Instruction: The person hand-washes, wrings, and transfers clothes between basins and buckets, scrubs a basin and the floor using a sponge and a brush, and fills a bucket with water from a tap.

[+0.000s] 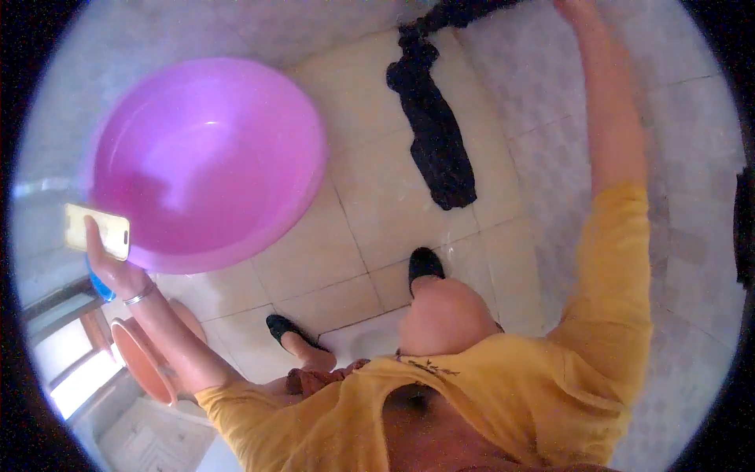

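gripping the phone (114, 240) in my left hand (118, 272), i had the thumb across its pale face and the fingers behind, mostly hidden; that clasp, i judged, pinned it against slipping. a bracelet (141, 295) circled that wrist. my right arm reached far forward, its hand (574, 8) cut off by the top edge, so i couldn't tell how open it was or whether it had hold of the black cloth (442, 145). the cloth's upper end ran toward that hand, which perhaps explained its drawn-out shape, while its lower end lay on the tiles (373, 173). the tub (216, 177) stood left of the cloth, apart from it; the phone overlapped its rim in view, touching or not i couldn't say. something blue (100, 285) peeped out behind my left hand, and an orange basin (141, 362) stood past that forearm. my shoes (425, 263) were planted well apart, probably for balance.
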The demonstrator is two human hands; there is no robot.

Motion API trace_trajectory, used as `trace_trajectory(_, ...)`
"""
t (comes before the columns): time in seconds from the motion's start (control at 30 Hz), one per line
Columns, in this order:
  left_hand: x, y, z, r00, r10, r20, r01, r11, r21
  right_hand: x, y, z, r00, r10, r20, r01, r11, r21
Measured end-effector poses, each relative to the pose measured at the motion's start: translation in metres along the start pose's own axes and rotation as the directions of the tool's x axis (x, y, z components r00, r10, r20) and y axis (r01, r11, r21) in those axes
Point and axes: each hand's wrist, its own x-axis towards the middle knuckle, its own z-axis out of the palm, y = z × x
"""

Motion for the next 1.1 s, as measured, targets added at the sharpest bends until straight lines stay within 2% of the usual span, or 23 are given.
trace_trajectory(0.03, -0.003, -0.002, 0.004, 0.999, 0.035, 0.007, -0.035, 0.999, 0.042, -0.012, 0.039, 0.003, 0.984, 0.140, 0.112, -0.133, 0.989, -0.070)
trace_trajectory(0.07, -0.003, -0.004, 0.005, 0.999, 0.036, 0.009, -0.036, 0.998, 0.049, -0.027, 0.102, 0.007, 0.973, 0.043, 0.228, -0.003, 0.985, -0.171)
trace_trajectory(0.13, -0.007, -0.009, 0.010, 0.994, -0.111, -0.017, 0.107, 0.980, -0.168, -0.073, 0.119, 0.042, 0.836, 0.385, 0.390, -0.228, 0.891, -0.393)
trace_trajectory(0.2, -0.009, -0.023, 0.009, 0.994, -0.099, -0.040, 0.091, 0.981, -0.174, -0.106, 0.140, 0.068, 0.664, 0.633, 0.399, -0.219, 0.674, -0.705)
trace_trajectory(0.3, -0.015, -0.043, 0.007, 0.981, -0.134, -0.139, 0.105, 0.975, -0.195, -0.137, 0.144, 0.096, 0.673, 0.649, 0.356, -0.158, 0.596, -0.787)
trace_trajectory(0.37, -0.017, -0.072, -0.007, 0.981, -0.156, -0.116, 0.121, 0.957, -0.265, -0.141, 0.149, 0.116, 0.681, 0.662, 0.313, -0.506, 0.735, -0.452)
trace_trajectory(0.4, -0.019, -0.080, -0.010, 0.980, -0.182, -0.083, 0.144, 0.931, -0.336, -0.140, 0.140, 0.126, 0.682, 0.657, 0.323, -0.501, 0.740, -0.448)
trace_trajectory(0.43, -0.022, -0.089, -0.011, 0.980, -0.178, -0.091, 0.139, 0.934, -0.330, -0.140, 0.129, 0.141, 0.586, 0.721, 0.370, -0.711, 0.676, -0.191)
trace_trajectory(0.47, -0.028, -0.092, -0.003, 0.975, -0.172, -0.139, 0.118, 0.936, -0.331, -0.138, 0.116, 0.158, 0.490, 0.751, 0.443, -0.853, 0.517, 0.069)
trace_trajectory(0.5, -0.037, -0.092, 0.008, 0.968, -0.168, -0.185, 0.099, 0.939, -0.330, -0.138, 0.110, 0.170, 0.485, 0.719, 0.498, -0.866, 0.476, 0.156)
trace_trajectory(0.6, -0.042, -0.081, 0.025, 0.976, -0.183, -0.119, 0.126, 0.918, -0.376, -0.131, 0.091, 0.208, 0.489, 0.648, 0.584, -0.870, 0.411, 0.272)
trace_trajectory(0.63, -0.043, -0.071, 0.033, 0.976, -0.185, -0.116, 0.129, 0.917, -0.376, -0.130, 0.092, 0.225, 0.519, 0.668, 0.533, -0.855, 0.410, 0.319)
trace_trajectory(0.7, -0.046, -0.040, 0.059, 0.992, -0.129, 0.011, 0.127, 0.954, -0.272, -0.141, 0.107, 0.255, 0.552, 0.688, 0.472, -0.831, 0.408, 0.378)
trace_trajectory(0.77, -0.045, 0.002, 0.091, 0.986, -0.162, -0.041, 0.154, 0.978, -0.140, -0.160, 0.115, 0.276, 0.733, 0.604, 0.315, -0.669, 0.552, 0.498)
trace_trajectory(0.8, -0.043, 0.020, 0.103, 0.983, -0.178, -0.035, 0.174, 0.980, -0.091, -0.170, 0.113, 0.286, 0.738, 0.605, 0.300, -0.661, 0.557, 0.502)
trace_trajectory(0.83, -0.041, 0.032, 0.116, 0.985, -0.171, -0.023, 0.168, 0.981, -0.100, -0.180, 0.109, 0.296, 0.718, 0.648, 0.256, -0.653, 0.498, 0.570)
trace_trajectory(0.87, -0.038, 0.042, 0.134, 0.991, -0.130, 0.026, 0.129, 0.992, 0.013, -0.189, 0.105, 0.297, 0.689, 0.691, 0.219, -0.636, 0.433, 0.639)
trace_trajectory(0.9, -0.037, 0.051, 0.149, 0.992, -0.092, 0.081, 0.082, 0.989, 0.123, -0.195, 0.093, 0.291, 0.692, 0.692, 0.205, -0.626, 0.435, 0.648)
trace_trajectory(0.97, -0.037, 0.064, 0.186, 0.969, -0.006, 0.248, -0.019, 0.995, 0.101, -0.201, 0.066, 0.276, 0.627, 0.750, 0.209, -0.573, 0.262, 0.777)
trace_trajectory(1.0, -0.033, 0.073, 0.207, 0.948, -0.041, 0.317, 0.018, 0.997, 0.076, -0.199, 0.063, 0.262, 0.633, 0.748, 0.197, -0.560, 0.268, 0.784)
trace_trajectory(1.03, -0.033, 0.081, 0.231, 0.916, -0.003, 0.400, -0.039, 0.995, 0.096, -0.198, 0.066, 0.243, 0.650, 0.738, 0.180, -0.475, 0.211, 0.854)
trace_trajectory(1.07, -0.026, 0.082, 0.253, 0.863, 0.008, 0.505, -0.006, 1.000, -0.005, -0.199, 0.069, 0.227, 0.665, 0.728, 0.163, -0.386, 0.148, 0.911)
trace_trajectory(1.1, -0.025, 0.085, 0.274, 0.801, 0.036, 0.597, -0.038, 0.999, -0.010, -0.202, 0.074, 0.221, 0.671, 0.726, 0.152, -0.373, 0.153, 0.915)
